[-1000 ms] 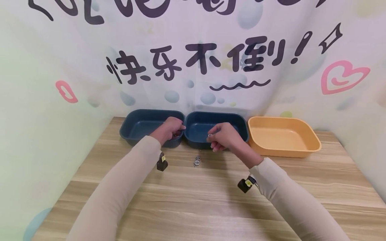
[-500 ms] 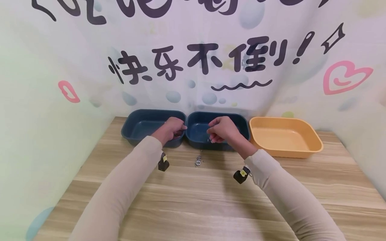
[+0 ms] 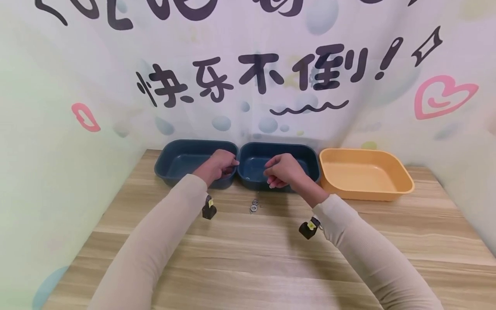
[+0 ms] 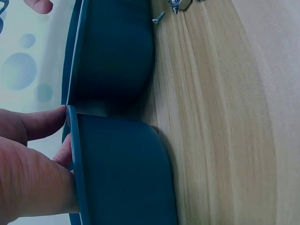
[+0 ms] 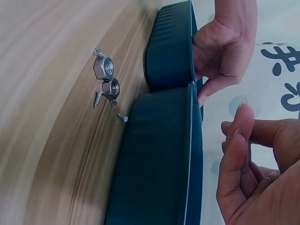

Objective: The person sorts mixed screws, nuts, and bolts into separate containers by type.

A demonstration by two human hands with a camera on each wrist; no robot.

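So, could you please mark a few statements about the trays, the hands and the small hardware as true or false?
1. The left hand grips the rim of the left blue tray. True.
2. The right hand rests inside the orange tray. False: it is over the middle blue tray, and the orange tray has no hand in it.
3. Two hex nuts and some small screws lie on the wooden table in front of the blue trays. True.
4. The two blue trays stand far apart. False: their rims meet side by side.
5. The nuts lie in the orange tray. False: they lie on the table.
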